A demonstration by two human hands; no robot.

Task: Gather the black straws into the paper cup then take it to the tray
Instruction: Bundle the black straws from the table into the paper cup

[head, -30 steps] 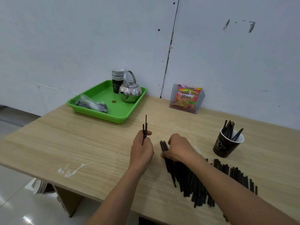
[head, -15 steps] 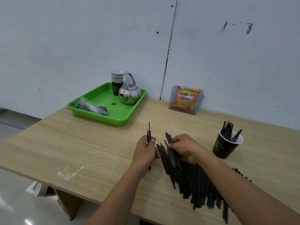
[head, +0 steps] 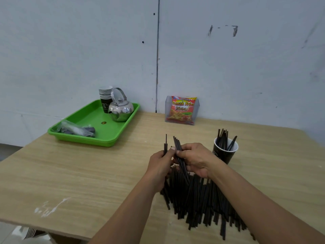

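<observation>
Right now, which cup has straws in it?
The lone paper cup on the table, beside the right hand. The stacked cups on the green tray show none.

Far left on the table (head: 70, 173): tray (head: 112, 140) holding kettle (head: 121, 110), cup stack (head: 105, 95) behind it, bag (head: 75, 130) in front. Snack packet (head: 182, 110) against the wall, centre. Near right: straw pile (head: 198, 199), paper cup (head: 224, 154) with straws (head: 223, 138) behind it.

The table (head: 70, 173) is pale wood-grain laminate, matt, with a white smear. The straws (head: 197, 199) under the right grip (head: 195, 161) look like matt black plastic. Just right of that grip, the paper cup (head: 226, 154) looks smooth and dark-printed. Far left of the left grip (head: 159, 164), the tray (head: 98, 142) is glossy green plastic, the kettle (head: 121, 110) mirror-polished metal.
</observation>
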